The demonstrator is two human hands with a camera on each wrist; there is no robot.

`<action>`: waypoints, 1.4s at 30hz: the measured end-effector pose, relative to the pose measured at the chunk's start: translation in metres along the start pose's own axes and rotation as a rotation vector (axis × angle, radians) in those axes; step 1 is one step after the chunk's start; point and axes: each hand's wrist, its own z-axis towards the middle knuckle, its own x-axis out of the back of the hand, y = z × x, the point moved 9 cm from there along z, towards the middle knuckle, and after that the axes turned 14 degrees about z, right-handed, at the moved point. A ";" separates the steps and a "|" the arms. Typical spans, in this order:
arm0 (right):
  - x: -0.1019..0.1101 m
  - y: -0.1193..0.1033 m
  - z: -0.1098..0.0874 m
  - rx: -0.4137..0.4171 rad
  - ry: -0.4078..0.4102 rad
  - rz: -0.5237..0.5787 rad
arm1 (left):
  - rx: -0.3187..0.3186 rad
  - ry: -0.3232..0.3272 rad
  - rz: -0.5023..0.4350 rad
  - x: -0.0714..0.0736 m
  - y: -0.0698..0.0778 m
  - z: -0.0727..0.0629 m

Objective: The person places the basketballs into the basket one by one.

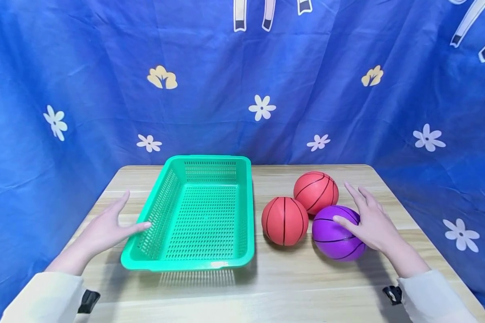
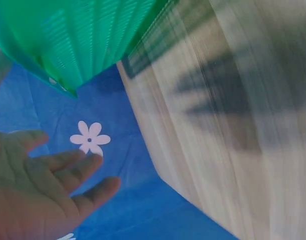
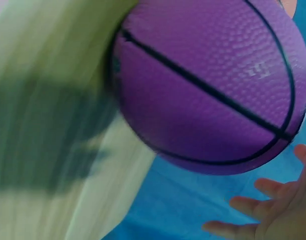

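Observation:
My left hand (image 1: 107, 226) is held beside the left rim of a green plastic basket (image 1: 248, 215), its fingers spread and holding nothing. In the left wrist view, relaxed fingers (image 2: 75, 175) appear below the basket's edge. On the other side, my right hand (image 1: 372, 220) hovers at the right of a purple basketball (image 1: 335, 240), thumb in front of it in the head view. The right wrist view shows loosely spread fingers apart from the ball (image 3: 218, 100). Two red basketballs sit close by, one nearer (image 1: 284, 222) and one farther back (image 1: 317, 193).
Everything stands on a light wooden table (image 1: 291, 287) with a rounded back edge. A blue curtain (image 1: 210, 112) printed with flowers hangs behind it and along both sides. The basket has perforated walls and floor, with no balls inside.

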 end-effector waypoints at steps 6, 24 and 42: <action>-0.002 0.011 -0.008 0.027 -0.042 0.085 | -0.017 -0.020 -0.074 -0.003 -0.002 -0.002; -0.012 0.028 -0.027 0.153 -0.136 0.334 | -0.035 -0.089 -0.296 -0.011 -0.004 -0.005; -0.015 0.043 -0.032 0.127 -0.191 0.478 | -0.029 -0.087 -0.513 -0.014 -0.004 -0.003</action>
